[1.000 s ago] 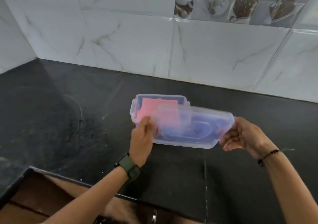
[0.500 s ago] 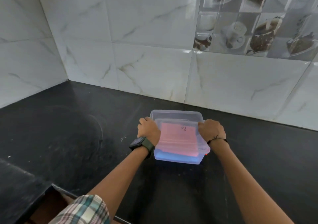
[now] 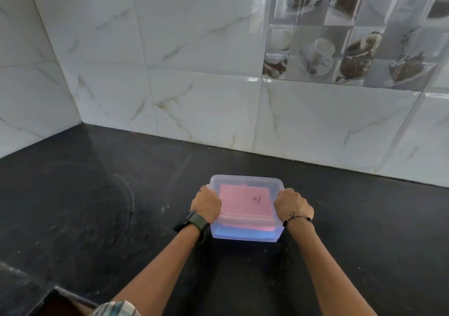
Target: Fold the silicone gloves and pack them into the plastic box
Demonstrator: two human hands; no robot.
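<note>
Fingers curl downward over the two short sides of the plastic box (image 3: 245, 235) — my left hand (image 3: 206, 206) wraps the left edge, my right hand (image 3: 292, 206) the right, both clenched tight on the rim with knuckles up, so the fingertips themselves are hidden beneath and I cannot tell whether they sit on side latches. Between the hands the translucent lid (image 3: 245, 182) lies flat on top, and through it I see the silicone gloves: a pink glove (image 3: 243, 205) folded flat with a small dark mark near its right side, and under it a blue glove (image 3: 240, 233) showing along the near edge. The box sits a little right of centre in the lower middle of the frame, on the black countertop (image 3: 97, 206), well apart from the marble wall tiles (image 3: 194, 72) filling the upper half. I judge folding and packing done, and the step in hand is pressing the lid shut. The next move calls for even downward pressure on both sides at once — then a check that the rim has seated all round before letting go.
</note>
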